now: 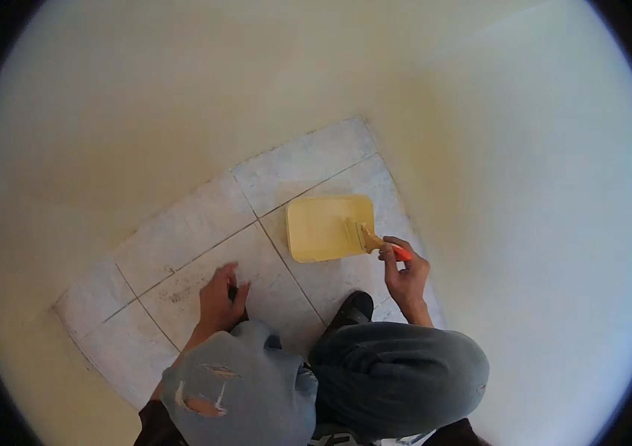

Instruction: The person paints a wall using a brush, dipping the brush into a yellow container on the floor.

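My right hand (408, 273) grips the red-orange handle end of a paintbrush (372, 240). The brush's bristle end is in a shallow rectangular tray (289, 237) coated with pale yellow paint (321, 228). The tray rests on the tiled floor, ahead of my knees. To the left of the tray, my left hand (220, 298) hangs over the floor tiles with its fingers loosely bent and apart. Nothing shows in its grasp; a dark shoe lies partly hidden behind it.
Pale yellow walls (171, 111) meet the light floor tiles (305, 145) in a corner ahead, with another wall (528, 212) close on my right. My bent knees in torn jeans (243, 390) and a black shoe (358, 306) take up the near side. Dirt specks (179, 292) mark one tile.
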